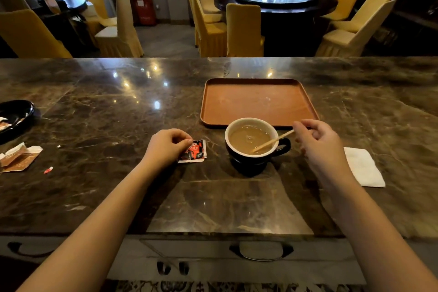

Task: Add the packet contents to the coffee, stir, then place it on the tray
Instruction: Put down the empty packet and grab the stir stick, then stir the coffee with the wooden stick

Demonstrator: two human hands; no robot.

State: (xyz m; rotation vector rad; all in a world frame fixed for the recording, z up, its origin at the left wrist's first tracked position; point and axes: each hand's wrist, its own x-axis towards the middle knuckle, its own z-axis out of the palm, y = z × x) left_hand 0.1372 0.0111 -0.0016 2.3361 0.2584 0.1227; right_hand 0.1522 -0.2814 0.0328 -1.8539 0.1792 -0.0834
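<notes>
While the right hand (316,140) pinches the upper end of a thin wooden stick (272,141) between thumb and fingertips, the stick's lower end sits in the milky coffee, which suggests the stirring step is under way or just finishing. The stick's long axis slants from the low end near the front of the cup (254,143), up and to the right over the rim, towards the hand; that tilt lets the hand stay clear of the hot drink and of the cup's handle, which points right, under the stick. The cup stands upright on the dark marble table (94,114), just in front of the near edge of the brown tray (258,83), not yet on it. The tray holds nothing, so the final placing seems a short push or lift forward.

The left hand (166,147) rests on the table to the left of the cup, its fingers curled and its fingertips pressing on a small red and black packet (194,152), which lies flat beside the cup; it looks torn and spent, probably held down only to keep it out of the way. A folded white napkin (363,166) lies to the right of the right hand. Torn paper wrappers (17,157) and a dark dish (16,114) sit well apart at the far left.
</notes>
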